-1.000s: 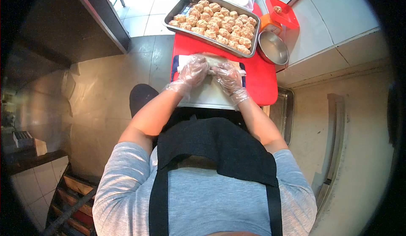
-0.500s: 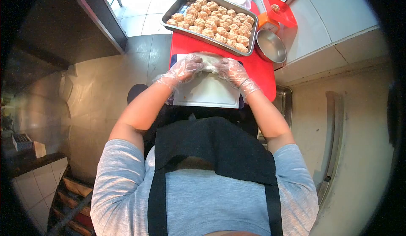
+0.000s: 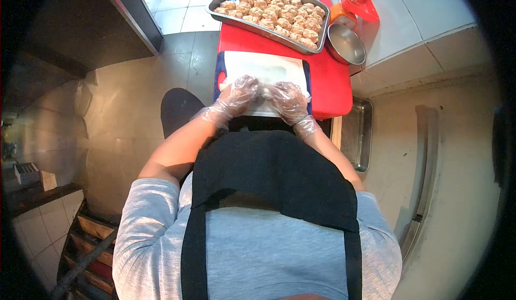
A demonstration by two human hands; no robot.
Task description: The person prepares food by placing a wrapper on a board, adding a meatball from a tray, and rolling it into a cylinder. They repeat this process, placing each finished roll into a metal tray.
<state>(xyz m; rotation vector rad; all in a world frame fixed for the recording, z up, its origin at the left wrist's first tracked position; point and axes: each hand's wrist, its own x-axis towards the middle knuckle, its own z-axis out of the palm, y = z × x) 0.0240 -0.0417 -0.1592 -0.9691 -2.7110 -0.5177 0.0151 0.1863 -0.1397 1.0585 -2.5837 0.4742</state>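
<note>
Both gloved, my left hand (image 3: pixel 239 93) and right hand (image 3: pixel 288 98) are curling fingers around the pale dough roll (image 3: pixel 264 91) at the red plastic tabletop's (image 3: pixel 333 85) near edge. I judge I'm rolling it, with even, tight pressure needed next.

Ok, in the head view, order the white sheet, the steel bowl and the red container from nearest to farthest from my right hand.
1. The white sheet: directly under the right hand, touching it.
2. The steel bowl: up and to the right, at the edge of the red board.
3. The red container: farthest, beyond the bowl.
</note>
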